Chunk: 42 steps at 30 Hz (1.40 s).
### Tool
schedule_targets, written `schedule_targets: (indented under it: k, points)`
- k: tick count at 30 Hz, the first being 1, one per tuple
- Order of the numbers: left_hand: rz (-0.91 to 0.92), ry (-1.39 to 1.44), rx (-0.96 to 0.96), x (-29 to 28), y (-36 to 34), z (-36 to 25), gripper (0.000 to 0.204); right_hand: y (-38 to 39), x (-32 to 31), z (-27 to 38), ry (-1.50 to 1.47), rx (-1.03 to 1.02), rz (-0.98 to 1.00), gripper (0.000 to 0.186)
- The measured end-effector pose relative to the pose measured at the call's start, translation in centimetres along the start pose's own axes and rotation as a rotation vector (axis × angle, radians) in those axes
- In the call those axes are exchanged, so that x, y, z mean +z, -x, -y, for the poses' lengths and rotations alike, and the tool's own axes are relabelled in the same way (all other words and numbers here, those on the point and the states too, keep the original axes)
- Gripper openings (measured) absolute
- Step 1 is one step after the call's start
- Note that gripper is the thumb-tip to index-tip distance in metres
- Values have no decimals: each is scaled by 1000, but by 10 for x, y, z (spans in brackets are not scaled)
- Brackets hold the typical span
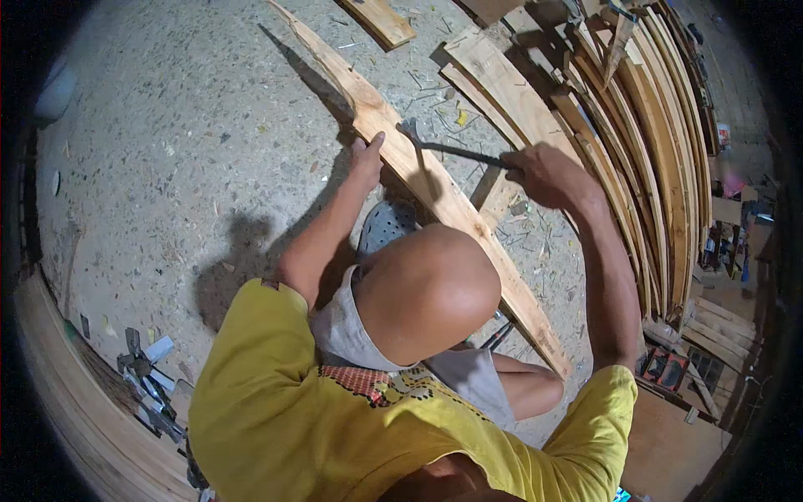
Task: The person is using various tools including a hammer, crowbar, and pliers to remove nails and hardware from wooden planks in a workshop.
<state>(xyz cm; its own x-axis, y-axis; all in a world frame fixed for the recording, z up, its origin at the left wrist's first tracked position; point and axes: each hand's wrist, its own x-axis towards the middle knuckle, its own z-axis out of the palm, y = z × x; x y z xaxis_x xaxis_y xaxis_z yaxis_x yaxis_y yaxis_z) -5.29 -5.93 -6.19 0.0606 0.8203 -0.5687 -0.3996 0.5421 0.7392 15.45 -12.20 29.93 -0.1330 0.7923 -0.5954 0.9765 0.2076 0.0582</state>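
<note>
A long wooden plank [435,184] slants from the far left down to the near right, past my raised knee. Its far end narrows to a jagged, split tip. My left hand [365,161] is closed on the plank's left edge, thumb lying along the top. In my right hand [548,174] is the grip end of a dark hammer [460,151] with a thin shaft. The hammer's head is at the plank's upper face, just beyond my left hand; whether it touches the wood I cannot tell.
Stacked long boards [661,159] stand along the right, with shorter planks [502,84] beside them. Loose nails and wood bits litter the concrete floor [167,167]. Another board [381,21] lies at the far edge. Metal pieces [150,376] and more long boards [75,410] are at near left.
</note>
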Motion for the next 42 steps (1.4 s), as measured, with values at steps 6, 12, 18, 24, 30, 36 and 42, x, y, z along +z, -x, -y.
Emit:
schedule_targets:
  k: [6, 12, 18, 24, 30, 36, 42]
  points:
    - [-44, -56, 35, -5, -24, 25, 40, 31, 58, -15, -162, 116, -127, 37]
    - [-98, -34, 98, -1, -30, 28, 63, 31, 87, -21, -160, -37, -308, 37]
    - [-209, -128, 28, 10, -2, 13, 67, 28, 80, -26, -170, -78, -254, 38]
    - [-160, -250, 4, -6, -1, -15, 66, 29, 91, 6, -38, 38, -206, 43]
    - [-268, -140, 124, -7, 2, -12, 59, 15, 70, 8, -202, -3, -136, 42]
    - [-241, -58, 205, -21, -2, 11, 59, 25, 235, -16, -336, 92, -172, 51]
    - [-200, -248, 120, -3, 31, 4, 71, 31, 284, 64, -1083, -73, -618, 60]
